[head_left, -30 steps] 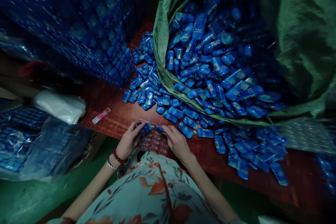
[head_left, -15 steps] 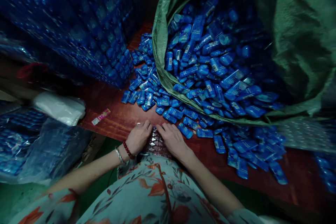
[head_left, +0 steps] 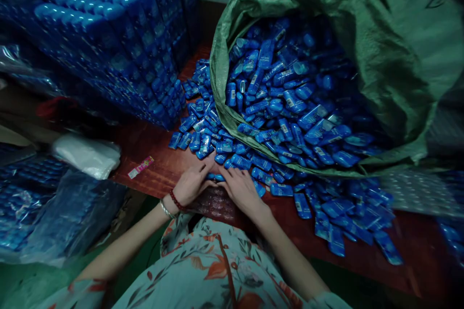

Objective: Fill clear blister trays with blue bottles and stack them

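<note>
At the near edge of the worktop [head_left: 159, 171]: a small blue pack [head_left: 216, 177], maybe more than one, lying between our two hands, just beyond a clear bumpy sheet [head_left: 217, 204]. Left hand [head_left: 189, 186] at the pack's left end, fingers bent around it; right hand [head_left: 239, 189] palm down at its right end, fingers reaching forward. Both hands are at the pack, but we cannot tell whether either is clamped on it. Red beads [head_left: 177, 200] and a pale bangle [head_left: 166, 209] on our left wrist.

Just beyond the fingers, loose blue packs [head_left: 206, 123] spread over the wood and along the mouth of a big green sack [head_left: 387, 53], its inside heaped with more. To the left, a pink strip [head_left: 141, 168] lies flat near a white plastic bag [head_left: 87, 156]; behind them rises a tall blue stack [head_left: 134, 58]. Far right, a clear ridged sheet [head_left: 416, 192].
</note>
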`<action>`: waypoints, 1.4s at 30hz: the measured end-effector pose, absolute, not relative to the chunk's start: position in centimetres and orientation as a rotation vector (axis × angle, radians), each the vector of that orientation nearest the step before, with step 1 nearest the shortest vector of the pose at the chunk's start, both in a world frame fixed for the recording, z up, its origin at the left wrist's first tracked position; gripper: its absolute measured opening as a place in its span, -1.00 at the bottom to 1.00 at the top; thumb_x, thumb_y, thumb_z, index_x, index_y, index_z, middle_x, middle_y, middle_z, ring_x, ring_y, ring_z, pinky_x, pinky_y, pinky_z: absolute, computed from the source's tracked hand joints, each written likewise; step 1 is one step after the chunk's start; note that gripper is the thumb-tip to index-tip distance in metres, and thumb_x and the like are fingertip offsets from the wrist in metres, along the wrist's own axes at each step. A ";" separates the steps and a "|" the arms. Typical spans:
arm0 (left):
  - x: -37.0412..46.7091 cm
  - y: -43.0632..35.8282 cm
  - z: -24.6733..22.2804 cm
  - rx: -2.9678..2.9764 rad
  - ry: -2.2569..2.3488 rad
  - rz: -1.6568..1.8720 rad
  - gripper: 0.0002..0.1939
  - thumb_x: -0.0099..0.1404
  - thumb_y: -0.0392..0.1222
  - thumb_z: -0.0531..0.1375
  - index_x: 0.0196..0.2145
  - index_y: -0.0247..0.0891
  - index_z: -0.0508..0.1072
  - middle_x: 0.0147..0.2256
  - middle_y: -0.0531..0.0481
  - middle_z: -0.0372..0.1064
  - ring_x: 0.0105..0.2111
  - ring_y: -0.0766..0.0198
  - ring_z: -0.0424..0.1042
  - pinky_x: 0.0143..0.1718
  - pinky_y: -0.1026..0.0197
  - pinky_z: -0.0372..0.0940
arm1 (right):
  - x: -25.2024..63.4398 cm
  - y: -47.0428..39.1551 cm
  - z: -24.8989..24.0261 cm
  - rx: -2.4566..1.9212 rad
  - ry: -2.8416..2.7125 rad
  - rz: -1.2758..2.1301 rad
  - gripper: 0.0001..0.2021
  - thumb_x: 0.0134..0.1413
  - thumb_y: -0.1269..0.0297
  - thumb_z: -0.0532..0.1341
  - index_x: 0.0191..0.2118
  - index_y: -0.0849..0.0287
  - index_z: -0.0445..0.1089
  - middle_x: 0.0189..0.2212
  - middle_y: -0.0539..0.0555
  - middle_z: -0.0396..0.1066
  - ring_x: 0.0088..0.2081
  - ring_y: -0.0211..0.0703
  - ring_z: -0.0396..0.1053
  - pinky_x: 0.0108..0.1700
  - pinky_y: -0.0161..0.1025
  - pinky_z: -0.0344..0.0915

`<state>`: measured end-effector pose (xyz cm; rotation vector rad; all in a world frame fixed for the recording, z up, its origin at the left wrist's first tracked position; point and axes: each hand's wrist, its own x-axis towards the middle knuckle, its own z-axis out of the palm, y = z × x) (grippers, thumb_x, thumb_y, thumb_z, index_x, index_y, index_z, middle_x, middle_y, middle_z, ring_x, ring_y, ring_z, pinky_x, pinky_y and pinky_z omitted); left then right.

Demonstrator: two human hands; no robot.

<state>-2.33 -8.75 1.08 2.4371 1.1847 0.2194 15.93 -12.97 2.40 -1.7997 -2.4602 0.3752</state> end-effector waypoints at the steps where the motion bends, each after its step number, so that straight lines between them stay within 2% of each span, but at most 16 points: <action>1: -2.8 -8.0 1.4 2.398 1.175 0.312 -0.52 0.32 -0.18 0.02 0.18 -0.20 0.09 -0.05 -0.17 0.29 -0.07 0.12 0.33 -0.06 0.09 0.27 | 16.9 -12.9 2.5 -1.789 -2.399 0.395 -0.66 0.25 0.27 -0.01 0.11 0.16 0.21 -0.16 0.16 0.39 -0.14 -0.06 0.30 -0.15 -0.15 0.18; 5: -4.2 -3.3 1.2 2.278 1.354 0.594 -0.64 0.35 -0.05 -0.03 0.03 -0.23 0.30 -0.12 -0.14 0.32 -0.09 0.13 0.33 -0.02 0.09 0.24 | 19.0 -11.2 2.1 -1.765 -2.067 0.466 -0.71 0.27 0.30 -0.05 -0.05 0.13 0.36 -0.19 0.10 0.42 -0.14 -0.14 0.33 -0.11 -0.22 0.20; 6: -4.3 -1.8 0.7 2.271 1.431 0.608 -0.60 0.31 -0.02 0.04 0.03 -0.26 0.30 -0.11 -0.17 0.31 -0.08 0.09 0.32 -0.01 0.05 0.23 | 18.9 -10.3 1.9 -1.740 -2.030 0.482 -0.71 0.27 0.33 -0.06 -0.08 0.14 0.38 -0.20 0.09 0.43 -0.14 -0.16 0.33 -0.08 -0.23 0.21; 8: -4.4 1.1 -0.6 2.284 1.494 0.495 -0.37 0.13 0.01 0.25 0.10 -0.29 0.23 -0.05 -0.24 0.24 -0.06 0.00 0.31 -0.02 -0.01 0.24 | 17.7 -8.0 1.7 -1.680 -2.058 0.509 -0.71 0.25 0.34 -0.04 -0.05 0.16 0.36 -0.16 0.09 0.41 -0.10 -0.17 0.32 -0.04 -0.26 0.21; 10: -4.3 3.2 -2.0 2.301 1.425 0.330 -0.19 -0.07 -0.05 0.39 0.11 -0.29 0.22 -0.02 -0.28 0.22 -0.05 -0.08 0.31 -0.04 -0.06 0.25 | 15.7 -5.3 1.7 -1.642 -2.178 0.517 -0.67 0.23 0.30 0.01 0.08 0.14 0.25 -0.06 0.10 0.35 -0.05 -0.15 0.31 -0.07 -0.26 0.24; 12: -4.2 4.2 -3.1 2.317 1.346 0.262 -0.18 -0.13 -0.11 0.42 0.09 -0.29 0.25 0.00 -0.30 0.22 -0.02 -0.13 0.30 -0.02 -0.10 0.23 | 13.5 -2.7 1.9 -1.654 -2.333 0.509 -0.56 0.20 0.30 0.05 0.19 0.09 0.08 0.03 0.12 0.25 -0.08 -0.13 0.34 -0.14 -0.26 0.28; 14: -4.3 3.9 -3.7 2.339 1.306 0.282 -0.27 -0.07 -0.15 0.38 0.07 -0.29 0.27 0.07 -0.32 0.17 0.05 -0.13 0.24 0.04 -0.11 0.19 | 11.9 -0.7 2.2 -1.694 -2.480 0.507 -0.48 0.15 0.33 0.10 0.22 0.07 0.01 0.09 0.17 0.18 -0.12 -0.11 0.38 -0.18 -0.24 0.30; 17: -5.1 1.9 -3.9 2.333 1.263 0.405 -0.45 0.10 -0.18 0.25 0.06 -0.31 0.29 0.14 -0.29 0.12 0.13 -0.06 0.16 0.12 -0.08 0.13 | 11.1 0.8 2.4 -1.698 -2.602 0.542 -0.53 0.08 0.32 0.19 0.13 0.10 0.14 0.11 0.20 0.13 -0.13 -0.07 0.39 -0.17 -0.22 0.29; 22: -7.2 -3.1 -3.5 2.036 1.357 0.733 -0.61 0.28 -0.11 0.03 0.00 -0.35 0.35 0.02 -0.24 0.32 0.02 0.08 0.33 0.09 0.03 0.19 | 12.7 -0.1 2.0 -1.522 -2.609 0.665 -0.56 0.03 0.28 0.25 0.05 0.13 0.20 0.15 0.17 0.07 -0.08 -0.08 0.34 -0.13 -0.21 0.26; 25: -8.6 -6.0 -3.3 1.671 1.455 0.835 -0.58 0.29 0.01 0.00 -0.03 -0.33 0.34 -0.18 -0.15 0.44 -0.24 0.19 0.45 -0.12 0.12 0.33 | 13.7 -0.9 1.0 -1.387 -2.476 0.799 -0.57 0.02 0.29 0.23 0.03 0.15 0.19 0.02 0.13 0.21 -0.08 -0.13 0.29 -0.11 -0.23 0.22; 27: -9.4 -7.5 -3.2 1.466 1.499 0.819 -0.55 0.26 0.07 0.03 -0.06 -0.34 0.31 -0.33 -0.07 0.42 -0.43 0.27 0.42 -0.32 0.19 0.36 | 14.1 -1.2 0.3 -1.332 -2.335 0.861 -0.64 0.02 0.31 0.22 -0.03 0.16 0.23 -0.09 0.08 0.29 -0.11 -0.16 0.28 -0.12 -0.24 0.21; 29: -10.1 -8.7 -2.9 1.415 1.585 0.808 -0.56 0.20 0.09 0.09 -0.12 -0.32 0.29 -0.38 0.01 0.35 -0.50 0.32 0.35 -0.41 0.24 0.32 | 14.6 -1.5 0.0 -1.293 -2.163 0.870 -0.74 0.03 0.34 0.18 -0.11 0.18 0.28 -0.17 0.06 0.33 -0.15 -0.18 0.28 -0.11 -0.25 0.20; 33: -10.7 -11.0 -1.0 1.576 1.649 0.752 -0.68 0.21 0.02 0.12 -0.20 -0.27 0.28 -0.37 0.05 0.28 -0.41 0.32 0.31 -0.34 0.25 0.27 | 16.9 -4.9 1.0 -1.313 -1.721 0.856 -0.83 0.03 0.30 0.19 -0.20 0.16 0.34 -0.26 0.02 0.39 -0.24 -0.19 0.33 -0.14 -0.24 0.23; 36: -9.8 -12.5 0.5 1.747 1.480 0.760 -0.79 0.27 -0.06 0.09 -0.23 -0.25 0.34 -0.31 0.00 0.29 -0.29 0.27 0.33 -0.23 0.22 0.27 | 18.8 -10.1 2.0 -1.406 -1.405 0.972 -0.76 -0.01 0.24 0.25 -0.18 0.13 0.33 -0.36 -0.03 0.39 -0.40 -0.24 0.33 -0.32 -0.29 0.29; 38: -8.5 -13.2 0.8 1.864 1.410 0.787 -0.81 0.30 -0.13 0.07 -0.18 -0.24 0.36 -0.28 -0.03 0.29 -0.25 0.26 0.34 -0.21 0.22 0.28 | 19.2 -13.7 2.1 -1.457 -1.357 1.027 -0.76 -0.01 0.25 0.26 -0.18 0.12 0.33 -0.40 -0.04 0.39 -0.42 -0.25 0.35 -0.38 -0.31 0.31; 42: -5.9 -13.4 -0.6 2.171 1.326 0.800 -0.70 0.34 -0.28 -0.02 0.01 -0.22 0.28 -0.23 -0.07 0.31 -0.25 0.27 0.36 -0.23 0.23 0.33 | 17.7 -18.1 0.1 -1.476 -1.576 0.718 -0.80 0.09 0.39 0.19 -0.13 0.09 0.36 -0.27 0.04 0.41 -0.22 -0.20 0.39 -0.17 -0.24 0.35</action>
